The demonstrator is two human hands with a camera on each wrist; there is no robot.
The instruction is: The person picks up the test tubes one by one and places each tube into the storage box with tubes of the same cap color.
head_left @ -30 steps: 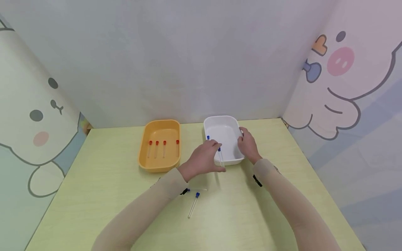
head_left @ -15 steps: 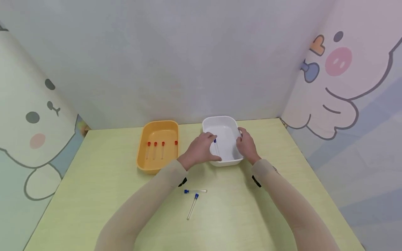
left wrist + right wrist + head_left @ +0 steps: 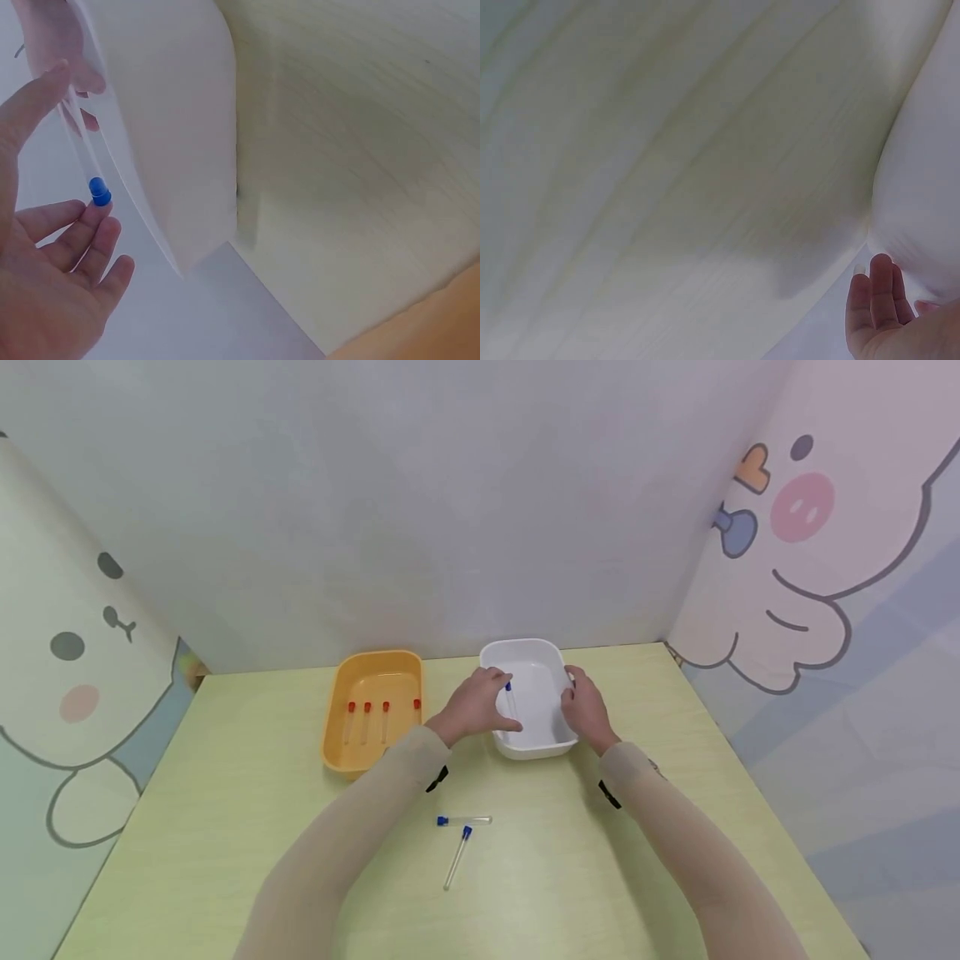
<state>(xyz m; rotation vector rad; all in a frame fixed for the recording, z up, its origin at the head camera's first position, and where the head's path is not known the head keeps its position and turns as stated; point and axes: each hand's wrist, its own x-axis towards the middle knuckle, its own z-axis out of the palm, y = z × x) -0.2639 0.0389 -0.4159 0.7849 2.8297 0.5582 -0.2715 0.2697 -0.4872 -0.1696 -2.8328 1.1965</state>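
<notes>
My left hand (image 3: pixel 474 703) holds a clear test tube (image 3: pixel 512 702) with a blue cap, its ends between thumb and fingertips, over the left side of a white tray (image 3: pixel 536 752). In the left wrist view the blue cap (image 3: pixel 99 192) rests against the fingers and the thumb meets the tube's other end. On the tray's right side my right hand (image 3: pixel 589 712) grips the rim. The right wrist view has those fingers (image 3: pixel 882 292) against the tray's outer wall (image 3: pixel 922 165). Two more blue-capped test tubes lie on the table, one crosswise (image 3: pixel 468 820), one slanted (image 3: pixel 457 860).
An orange tray (image 3: pixel 382 665) stands left of the white one, with several red-capped test tubes (image 3: pixel 366 723) lying in it. Behind both trays rises a pale wall (image 3: pixel 450 527). Cartoon-printed panels flank the table (image 3: pixel 570 877). My left forearm passes close to the orange tray's front corner.
My left hand has carried the blue-capped test tube away from me, from the white tray's front edge to over its inside. The right hand keeps its grip on the rim.
</notes>
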